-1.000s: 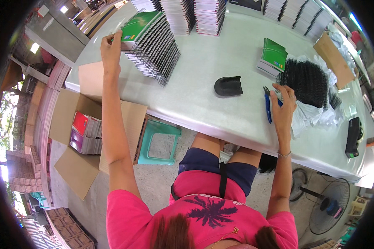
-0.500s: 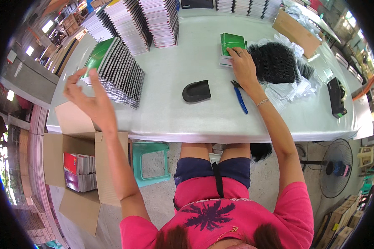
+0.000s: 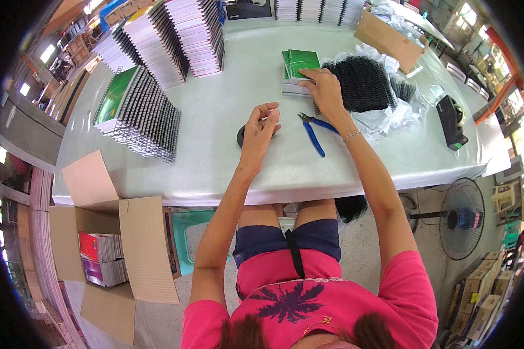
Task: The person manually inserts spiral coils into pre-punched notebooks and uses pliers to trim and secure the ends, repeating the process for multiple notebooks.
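Observation:
My right hand [image 3: 325, 92] lies with outstretched fingers on a small pile of green-covered booklets [image 3: 304, 58]. Near the middle of the table, my left hand [image 3: 261, 131] has loosely bent fingers, and I see nothing held in it. It partly hides a dark curved pad [image 3: 240, 137] on the table. Blue-handled cutting pliers [image 3: 313, 138] lie between my hands, their handles spread. Right of the booklets sits a heap of black spiral binding coils [image 3: 361, 84] on crumpled white paper. A stack of green-covered spiral notebooks [image 3: 148, 119] stands at the left.
Tall stacks of spiral notebooks [image 3: 195, 38] stand at the far left, with more at the back. A tape dispenser [image 3: 451, 123] and a cardboard piece [image 3: 390, 41] are on the right. Below the table's left edge, an open carton [image 3: 148, 250] holds booklets; a fan [image 3: 461, 218] stands right.
My left hand has moved right, from the green notebook stack to the dark pad. My right hand stays on the booklets. The whole view has shifted slightly, and the pliers' handles now appear spread.

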The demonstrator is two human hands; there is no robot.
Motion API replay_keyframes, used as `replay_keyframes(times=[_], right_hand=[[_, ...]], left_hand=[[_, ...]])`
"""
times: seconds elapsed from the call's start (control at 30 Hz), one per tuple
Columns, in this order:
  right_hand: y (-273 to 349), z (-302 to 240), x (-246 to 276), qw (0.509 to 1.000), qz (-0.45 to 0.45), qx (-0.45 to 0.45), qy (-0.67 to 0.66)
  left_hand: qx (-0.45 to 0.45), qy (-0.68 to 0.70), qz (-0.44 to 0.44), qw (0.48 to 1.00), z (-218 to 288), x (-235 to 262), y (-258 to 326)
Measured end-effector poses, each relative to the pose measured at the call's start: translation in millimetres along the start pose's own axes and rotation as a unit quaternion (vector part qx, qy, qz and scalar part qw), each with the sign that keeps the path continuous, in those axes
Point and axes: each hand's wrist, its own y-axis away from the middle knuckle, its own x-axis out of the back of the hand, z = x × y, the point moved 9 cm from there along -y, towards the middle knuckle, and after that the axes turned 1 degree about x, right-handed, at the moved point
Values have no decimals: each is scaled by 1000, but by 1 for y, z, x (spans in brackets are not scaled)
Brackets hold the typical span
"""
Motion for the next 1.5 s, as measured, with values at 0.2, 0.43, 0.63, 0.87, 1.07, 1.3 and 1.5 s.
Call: replay_keyframes(times=[0.2,0.43,0.63,0.87,1.07,1.3,1.5], right_hand=[[-16,8,-9,992,-91,-87,-15],[9,-46,68,987,136,65,-59],[73,-137,63,968,23,246,-43],[36,125,178,943,223,-61,240],[100,388,191,870,-74,-394,287],[97,360,165,872,-30,-471,131],[104,362,169,894,27,-422,148]], left_hand=[[-126,-124,-36,984,12,3,-18],[3,188,-70,980,13,-34,-43],[-71,-24,-67,995,53,-9,-15],[-131,-437,-13,890,115,18,50],[-201,-649,-19,734,85,-1,76],[-163,-682,17,712,60,15,93],[-192,-631,81,747,54,11,88]])
